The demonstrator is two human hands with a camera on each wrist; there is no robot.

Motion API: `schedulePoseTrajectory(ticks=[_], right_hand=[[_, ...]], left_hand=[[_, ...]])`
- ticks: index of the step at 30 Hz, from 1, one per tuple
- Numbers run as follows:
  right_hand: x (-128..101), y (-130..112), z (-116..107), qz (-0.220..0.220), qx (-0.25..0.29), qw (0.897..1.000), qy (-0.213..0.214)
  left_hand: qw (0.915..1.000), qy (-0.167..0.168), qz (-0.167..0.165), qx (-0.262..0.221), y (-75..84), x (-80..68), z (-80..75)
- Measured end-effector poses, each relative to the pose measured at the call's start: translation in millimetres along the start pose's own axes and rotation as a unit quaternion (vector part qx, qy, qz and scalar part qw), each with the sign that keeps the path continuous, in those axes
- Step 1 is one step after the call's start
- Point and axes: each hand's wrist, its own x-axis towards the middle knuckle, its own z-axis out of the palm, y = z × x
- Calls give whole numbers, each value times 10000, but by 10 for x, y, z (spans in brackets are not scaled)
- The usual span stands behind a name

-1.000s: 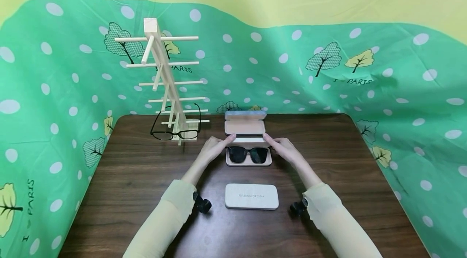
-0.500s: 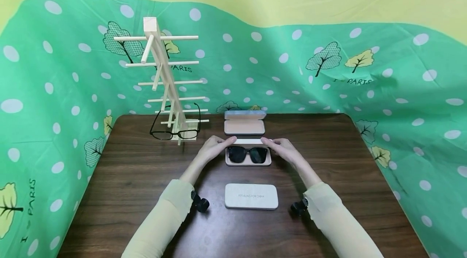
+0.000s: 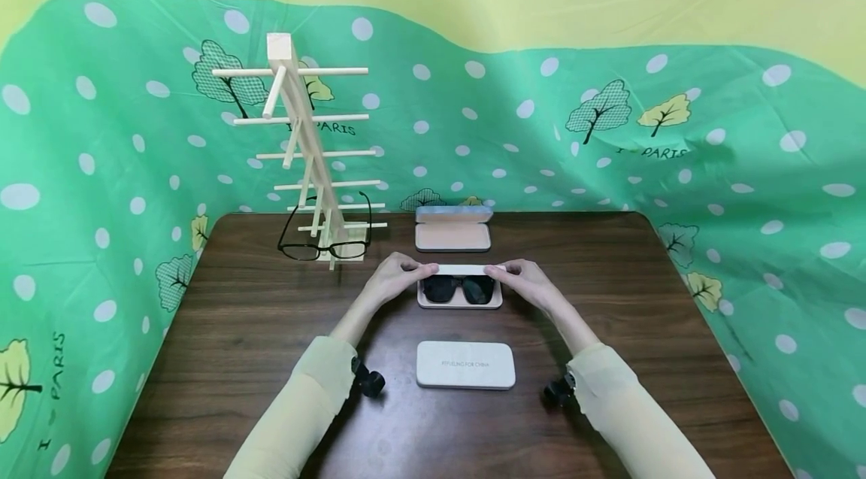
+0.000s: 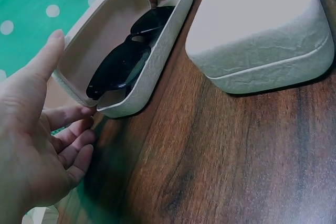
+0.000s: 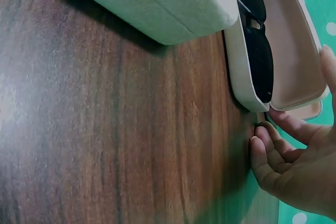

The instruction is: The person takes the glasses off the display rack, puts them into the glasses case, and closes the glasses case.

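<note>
A beige glasses case [image 3: 460, 304] lies mid-table with dark sunglasses [image 3: 460, 288] inside, its lid [image 3: 461, 269] tilted well down over them. My left hand [image 3: 402, 274] pinches the lid's left end and my right hand [image 3: 524, 277] pinches its right end. In the left wrist view my thumb [image 4: 51, 43] rests on the lid rim above the sunglasses [image 4: 123, 61], the other fingers loosely curled beside the case. The right wrist view shows a fingertip [image 5: 328, 59] on the lid's edge next to the sunglasses [image 5: 257, 56].
A closed white case [image 3: 465, 365] lies nearer me. An open empty case [image 3: 452, 236] sits behind. A wooden rack [image 3: 304, 140] at back left holds black-framed glasses [image 3: 323, 247] on its lowest rungs. Green dotted cloth surrounds the dark wooden table [image 3: 237, 344].
Both hands have brought the lid down toward me, from nearly upright to low over the sunglasses. Nothing else has moved.
</note>
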Motion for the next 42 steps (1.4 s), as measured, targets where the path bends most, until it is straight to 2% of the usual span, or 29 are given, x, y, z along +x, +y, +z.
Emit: schedulePoseTrajectory(ticks=[5, 10, 20, 42], right_hand=[[11, 36, 17, -111, 39, 9999, 27], [21, 81, 39, -227, 28, 9996, 147], [13, 150, 80, -669, -75, 9968, 441], [-18, 190, 98, -1062, -193, 9923, 601]], left_hand=[[9997, 132, -148, 145, -4, -21, 10], [9992, 218, -318, 93, -10, -52, 22], [9996, 146, -128, 196, -57, -53, 50], [9993, 66, 32, 355, -81, -84, 58]])
